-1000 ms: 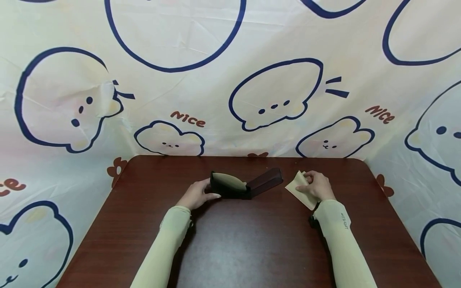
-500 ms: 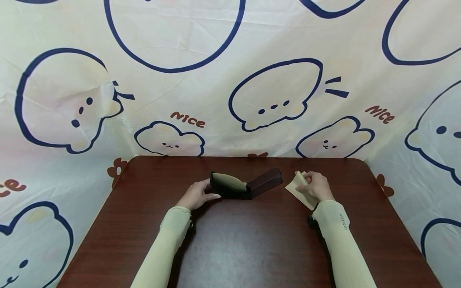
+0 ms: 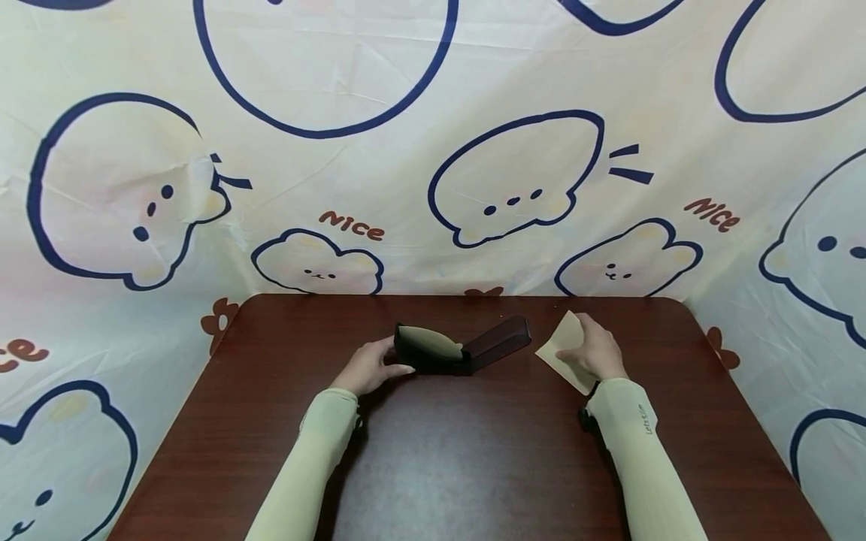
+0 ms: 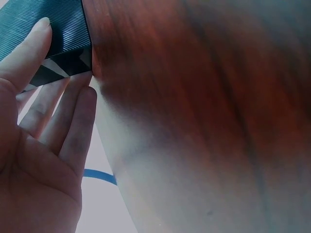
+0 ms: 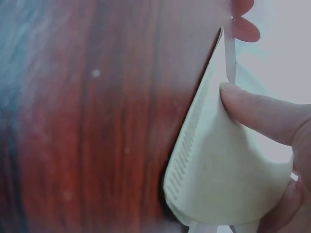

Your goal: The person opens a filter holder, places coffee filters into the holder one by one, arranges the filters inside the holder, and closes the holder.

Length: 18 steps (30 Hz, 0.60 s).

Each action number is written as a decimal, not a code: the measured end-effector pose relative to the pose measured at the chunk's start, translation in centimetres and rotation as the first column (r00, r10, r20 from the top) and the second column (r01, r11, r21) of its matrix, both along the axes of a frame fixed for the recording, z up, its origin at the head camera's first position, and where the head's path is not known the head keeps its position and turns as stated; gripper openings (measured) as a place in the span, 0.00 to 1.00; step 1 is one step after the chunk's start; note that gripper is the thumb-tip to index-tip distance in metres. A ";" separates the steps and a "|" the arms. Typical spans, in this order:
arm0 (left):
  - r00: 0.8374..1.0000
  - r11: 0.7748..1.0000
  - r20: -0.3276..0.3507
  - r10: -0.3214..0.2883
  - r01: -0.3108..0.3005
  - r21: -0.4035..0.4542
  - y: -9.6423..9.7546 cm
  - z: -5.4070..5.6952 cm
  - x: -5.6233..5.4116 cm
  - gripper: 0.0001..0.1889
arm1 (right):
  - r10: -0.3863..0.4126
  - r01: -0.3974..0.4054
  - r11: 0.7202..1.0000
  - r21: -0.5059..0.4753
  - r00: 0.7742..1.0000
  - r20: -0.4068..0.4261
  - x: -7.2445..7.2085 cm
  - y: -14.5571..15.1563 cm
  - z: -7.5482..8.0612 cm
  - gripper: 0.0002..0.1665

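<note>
A black ribbed box [image 3: 436, 366] stands near the middle of the table, its dark see-through lid [image 3: 502, 340] swung out to the right. Cream paper [image 3: 429, 343], rounded at the top, shows inside the box. My left hand [image 3: 367, 368] holds the box's left end; the left wrist view has the thumb on its ribbed face [image 4: 70, 29] and the fingers at the other side. To the right of the lid, my right hand [image 3: 598, 351] pinches a cream cone-shaped coffee filter [image 5: 218, 165] with a crimped edge. Its fingers behind the paper are mostly hidden.
The dark red-brown wooden table [image 3: 433, 451] has rounded far corners. A pale cloth [image 3: 406, 180] with cartoon faces hangs behind it and along both sides.
The top of the coffee filter, earlier spread into separate points, now lies together as one corner. My right fingers have shifted slightly on it. The left hand and box have stayed put.
</note>
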State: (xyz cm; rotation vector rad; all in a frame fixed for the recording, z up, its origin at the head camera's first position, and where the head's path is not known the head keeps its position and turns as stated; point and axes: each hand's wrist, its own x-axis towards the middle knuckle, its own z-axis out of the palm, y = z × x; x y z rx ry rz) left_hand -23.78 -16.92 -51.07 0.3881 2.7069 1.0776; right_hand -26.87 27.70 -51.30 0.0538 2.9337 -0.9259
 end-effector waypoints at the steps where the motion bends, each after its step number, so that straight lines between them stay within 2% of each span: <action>1: 1.000 1.000 0.000 0.001 -0.001 -0.001 0.0 0.0 0.0 0.25 | 0.003 -0.003 1.000 0.002 1.000 -0.007 0.0 0.0 0.0 0.52; 9: 1.000 1.000 -0.005 -0.001 0.001 -0.002 -0.1 0.0 0.0 0.23 | 0.007 -0.007 1.000 -0.004 1.000 -0.010 0.1 -0.1 0.1 0.49; 18: 1.000 1.000 0.004 -0.006 0.006 0.001 0.0 0.0 -0.1 0.23 | 0.001 -0.003 0.999 -0.036 0.999 -0.052 0.3 -0.1 0.8 0.39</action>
